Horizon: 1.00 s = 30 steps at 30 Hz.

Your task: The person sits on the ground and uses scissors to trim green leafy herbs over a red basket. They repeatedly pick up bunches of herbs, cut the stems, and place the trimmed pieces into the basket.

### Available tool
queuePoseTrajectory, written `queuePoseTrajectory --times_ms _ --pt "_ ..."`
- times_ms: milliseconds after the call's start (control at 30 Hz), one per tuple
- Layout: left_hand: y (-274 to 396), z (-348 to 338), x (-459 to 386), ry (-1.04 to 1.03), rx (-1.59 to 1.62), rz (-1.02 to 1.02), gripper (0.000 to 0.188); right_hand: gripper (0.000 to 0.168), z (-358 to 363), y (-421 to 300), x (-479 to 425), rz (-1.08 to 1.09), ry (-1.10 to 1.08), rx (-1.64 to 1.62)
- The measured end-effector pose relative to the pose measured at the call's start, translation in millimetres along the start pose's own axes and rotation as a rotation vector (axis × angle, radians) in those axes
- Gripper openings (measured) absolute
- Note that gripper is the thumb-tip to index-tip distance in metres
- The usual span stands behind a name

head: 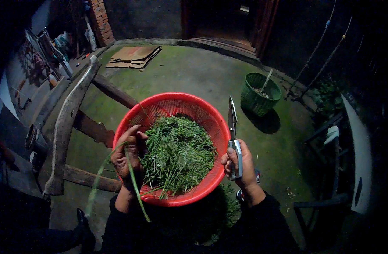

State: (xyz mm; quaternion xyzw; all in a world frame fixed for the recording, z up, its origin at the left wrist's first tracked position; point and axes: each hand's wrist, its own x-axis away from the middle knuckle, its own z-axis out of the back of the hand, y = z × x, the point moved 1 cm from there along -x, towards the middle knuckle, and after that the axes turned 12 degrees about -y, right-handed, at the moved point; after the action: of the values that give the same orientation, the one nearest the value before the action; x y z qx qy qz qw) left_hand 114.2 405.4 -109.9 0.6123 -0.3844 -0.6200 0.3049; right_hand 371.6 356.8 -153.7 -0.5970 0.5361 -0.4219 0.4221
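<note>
A red plastic colander basket (174, 203) sits before me, heaped with cut leafy green plants (181, 152) and thin stems. At its left rim is my left hand (129, 155), gripping long green stalks (134, 182) whose ends hang down outside the basket. My right hand (243, 162) holds a bladed metal cutting tool (234, 149) upright beside the right rim. The tool has a silver-grey handle, its blade points away from me, and I cannot tell whether it is a knife or shears. What supports the basket is hidden beneath it.
A wooden frame (65, 127) with crossbars stands left of the basket. Beyond lie flattened cardboard (135, 56) and a doorway threshold (224, 44). A green bin (260, 101) holds scraps and a stick. More greens (230, 203) lie low on the right. A black shoe (82, 219) shows lower left.
</note>
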Motion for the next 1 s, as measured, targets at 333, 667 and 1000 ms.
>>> queuePoseTrajectory --times_ms 333,667,1000 --pt "-16.0 -36.0 33.7 -0.788 -0.312 -0.341 0.025 0.023 -27.8 34.8 -7.7 -0.165 -0.211 -0.234" --pt "-30.5 -59.7 56.9 -0.972 -0.135 -0.129 0.035 0.045 -18.2 24.5 -11.1 -0.010 -0.175 -0.122" --pt "-60.7 -42.2 54.7 -0.355 0.881 0.947 0.019 0.061 -34.5 41.7 -6.0 -0.020 -0.379 -0.108"
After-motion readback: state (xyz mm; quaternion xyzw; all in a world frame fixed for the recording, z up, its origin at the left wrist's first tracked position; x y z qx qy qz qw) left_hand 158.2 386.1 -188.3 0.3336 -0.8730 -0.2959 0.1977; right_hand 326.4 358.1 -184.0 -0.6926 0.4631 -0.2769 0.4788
